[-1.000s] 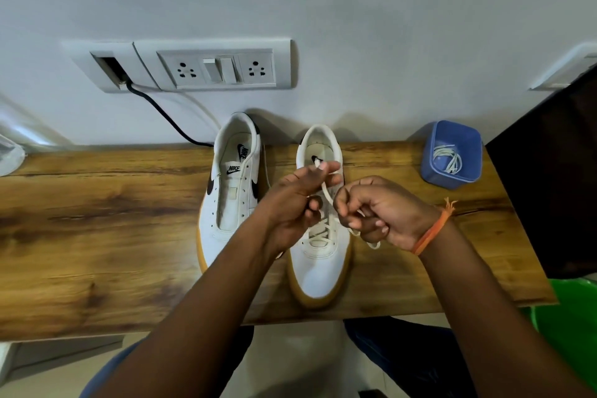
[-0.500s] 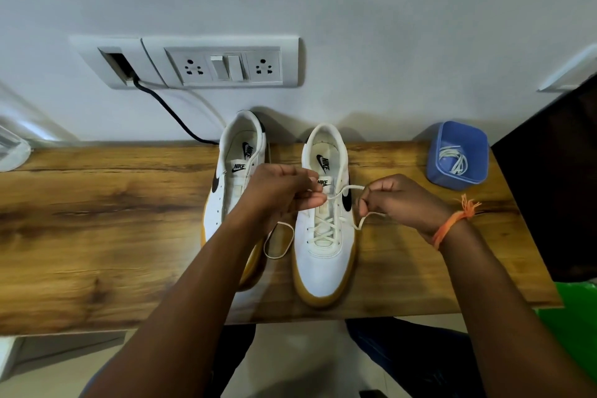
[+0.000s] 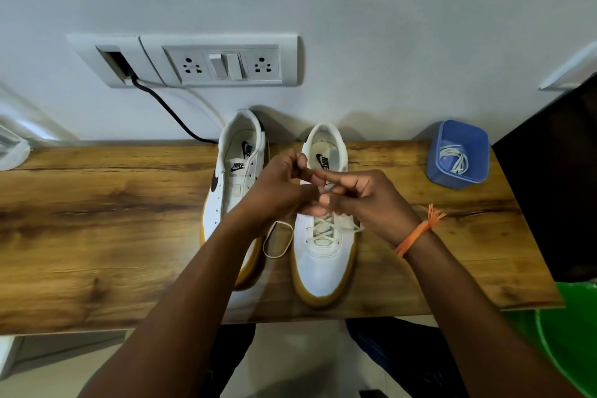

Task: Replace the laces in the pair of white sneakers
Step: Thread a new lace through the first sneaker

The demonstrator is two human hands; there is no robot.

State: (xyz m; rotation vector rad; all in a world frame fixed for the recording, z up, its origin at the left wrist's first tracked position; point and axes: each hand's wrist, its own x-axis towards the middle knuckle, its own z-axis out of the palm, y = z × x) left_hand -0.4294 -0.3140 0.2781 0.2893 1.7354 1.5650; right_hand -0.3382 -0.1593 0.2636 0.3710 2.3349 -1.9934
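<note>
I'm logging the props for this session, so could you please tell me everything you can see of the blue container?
The blue container is a small, square, open-topped tub with rounded corners, seemingly plastic. It stands upright on the wooden table near its far right corner, close to the wall and right of the sneakers. Inside lies a loose bundle of white laces. Neither hand touches it.

Right sneaker [image 3: 324, 255] half-laced; left sneaker [image 3: 233, 191] laceless; both side by side, toes near.
</note>
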